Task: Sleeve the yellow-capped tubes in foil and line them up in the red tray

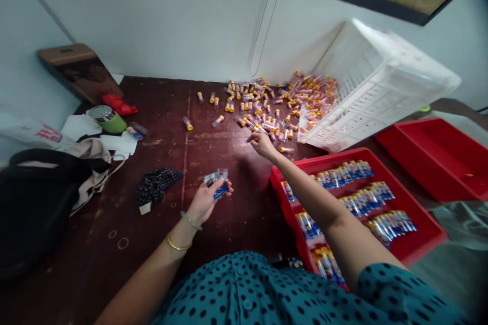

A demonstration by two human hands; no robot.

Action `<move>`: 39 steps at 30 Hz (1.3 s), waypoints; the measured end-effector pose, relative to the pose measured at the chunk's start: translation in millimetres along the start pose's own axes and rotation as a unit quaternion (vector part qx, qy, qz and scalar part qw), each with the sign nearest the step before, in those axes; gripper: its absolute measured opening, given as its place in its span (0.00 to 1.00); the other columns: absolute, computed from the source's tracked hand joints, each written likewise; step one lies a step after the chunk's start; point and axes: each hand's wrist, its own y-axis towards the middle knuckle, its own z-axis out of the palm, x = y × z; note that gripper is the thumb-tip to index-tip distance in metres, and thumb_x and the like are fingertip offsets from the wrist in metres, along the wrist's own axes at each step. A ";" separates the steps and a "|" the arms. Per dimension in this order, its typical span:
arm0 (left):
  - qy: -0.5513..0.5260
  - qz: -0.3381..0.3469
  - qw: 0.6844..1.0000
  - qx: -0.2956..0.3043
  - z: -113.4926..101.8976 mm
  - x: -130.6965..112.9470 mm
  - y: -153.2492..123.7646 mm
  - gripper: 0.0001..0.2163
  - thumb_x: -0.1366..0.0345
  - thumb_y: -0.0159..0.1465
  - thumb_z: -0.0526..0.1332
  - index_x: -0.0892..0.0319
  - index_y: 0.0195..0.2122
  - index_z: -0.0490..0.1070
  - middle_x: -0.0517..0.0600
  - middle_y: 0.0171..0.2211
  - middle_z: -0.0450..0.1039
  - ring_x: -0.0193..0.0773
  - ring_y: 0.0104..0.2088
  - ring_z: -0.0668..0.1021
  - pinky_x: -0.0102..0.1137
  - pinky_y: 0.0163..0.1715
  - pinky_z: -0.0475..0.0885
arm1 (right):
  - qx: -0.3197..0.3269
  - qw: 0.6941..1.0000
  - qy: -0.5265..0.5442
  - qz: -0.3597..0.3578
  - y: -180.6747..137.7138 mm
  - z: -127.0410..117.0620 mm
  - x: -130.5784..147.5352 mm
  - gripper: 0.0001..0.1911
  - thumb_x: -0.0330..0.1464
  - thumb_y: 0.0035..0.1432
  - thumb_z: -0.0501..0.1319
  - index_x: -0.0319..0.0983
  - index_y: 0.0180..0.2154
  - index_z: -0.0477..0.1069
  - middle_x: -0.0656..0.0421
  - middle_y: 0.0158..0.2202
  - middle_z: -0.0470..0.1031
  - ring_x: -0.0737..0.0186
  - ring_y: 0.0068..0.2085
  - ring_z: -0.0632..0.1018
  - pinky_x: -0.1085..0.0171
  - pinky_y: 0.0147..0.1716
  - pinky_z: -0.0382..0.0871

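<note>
My left hand (pixel 209 195) is closed around a few small clear plastic packets (pixel 220 192) with blue print, held above the table. My right hand (pixel 262 143) reaches forward to the near edge of a pile of small clear tubes with yellow caps (pixel 267 123). Its fingers are partly bent and look apart, and I see nothing in them. Pink contents show inside the tubes. Under my right forearm is a red tray (pixel 366 155) with rows of blue-printed filled packets (pixel 343 175); the arm hides part of these rows.
A white perforated crate (pixel 366 96) lies tipped on its side, tubes spilling from it. Another red tray (pixel 438 152) stands at right. On the left are a green cup (pixel 109 119), a dark patterned cloth (pixel 156 185), a black bag (pixel 34 208) and rubber bands (pixel 122 243).
</note>
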 end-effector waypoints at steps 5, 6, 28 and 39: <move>0.042 0.018 0.999 0.026 7.5 8.7 -8.0 0.13 0.59 0.53 0.71 0.62 0.34 0.77 0.49 0.27 0.78 0.37 0.28 0.79 0.32 0.29 0.75 | 0.070 0.968 0.187 -0.150 -78.0 7.6 48.6 0.09 0.37 0.60 0.63 0.38 0.36 0.75 0.57 0.42 0.70 0.65 0.42 0.73 0.66 0.45 0.68; 0.050 0.025 0.998 0.032 9.1 9.9 -8.8 0.13 0.59 0.53 0.71 0.62 0.35 0.77 0.48 0.28 0.78 0.37 0.28 0.79 0.32 0.30 0.76 | 0.064 0.958 0.228 -0.161 -90.8 10.0 54.2 0.09 0.37 0.59 0.64 0.37 0.34 0.74 0.56 0.42 0.69 0.65 0.42 0.73 0.65 0.44 0.68; 0.101 -0.023 0.992 0.070 16.6 20.2 -2.2 0.15 0.61 0.48 0.74 0.61 0.34 0.76 0.48 0.31 0.77 0.36 0.31 0.77 0.30 0.29 0.74 | 0.064 0.962 0.215 -0.157 -130.4 -0.3 43.0 0.07 0.34 0.61 0.62 0.36 0.34 0.73 0.56 0.41 0.66 0.67 0.36 0.71 0.66 0.39 0.69; 0.176 -0.023 0.981 0.076 -24.0 3.3 -26.0 0.15 0.57 0.59 0.65 0.60 0.43 0.76 0.60 0.42 0.78 0.49 0.42 0.79 0.41 0.42 0.72 | 0.069 0.942 0.303 -0.126 -111.9 32.0 55.8 0.12 0.37 0.61 0.62 0.37 0.29 0.70 0.56 0.40 0.68 0.63 0.39 0.72 0.64 0.42 0.67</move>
